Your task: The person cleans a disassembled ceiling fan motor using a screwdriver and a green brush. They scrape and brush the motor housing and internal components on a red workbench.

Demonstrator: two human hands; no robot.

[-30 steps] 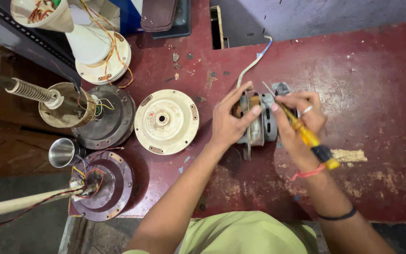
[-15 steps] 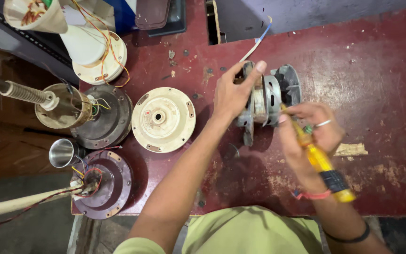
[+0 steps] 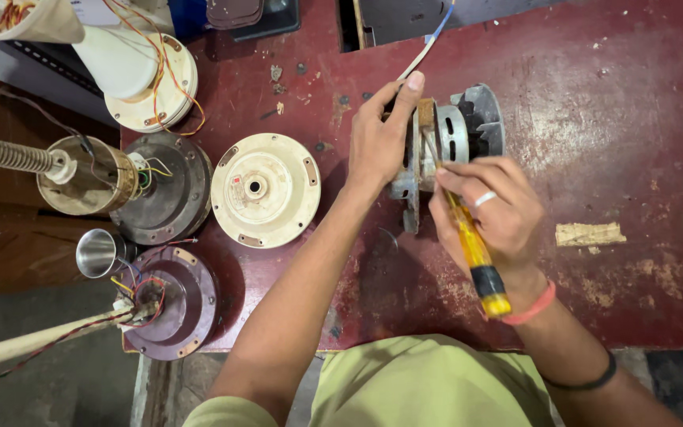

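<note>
On the dark red tabletop (image 3: 594, 103) I see my left hand (image 3: 377, 142) gripping a grey electric motor (image 3: 448, 146) near centre, my right hand (image 3: 492, 217) closed around a yellow-handled screwdriver (image 3: 476, 257), tip at the motor, cream round fan cover (image 3: 265, 190) well left

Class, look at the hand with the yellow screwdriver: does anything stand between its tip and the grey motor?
Nothing visible does. The right hand holds the screwdriver with its shaft running straight onto the motor, which the left hand grips from the other side.
</note>
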